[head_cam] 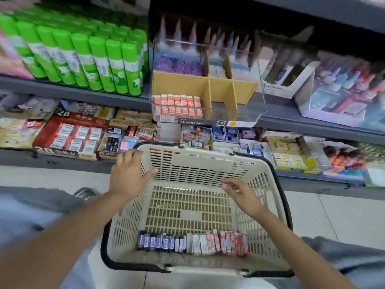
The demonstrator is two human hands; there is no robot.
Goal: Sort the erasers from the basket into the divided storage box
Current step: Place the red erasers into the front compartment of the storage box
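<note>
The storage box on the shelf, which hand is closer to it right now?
Left. The left hand rests on the basket's far left rim, just below the storage box. The right hand hovers lower, inside the basket.

Stationery shop aisle: grey shelves [83, 91] are displaying stock in retail cartons, green glue sticks [83, 59] standing left of the labelled storage box [206, 97], boxed erasers [70, 134] lying below it, a shopping basket [195, 205] sitting in front.
</note>
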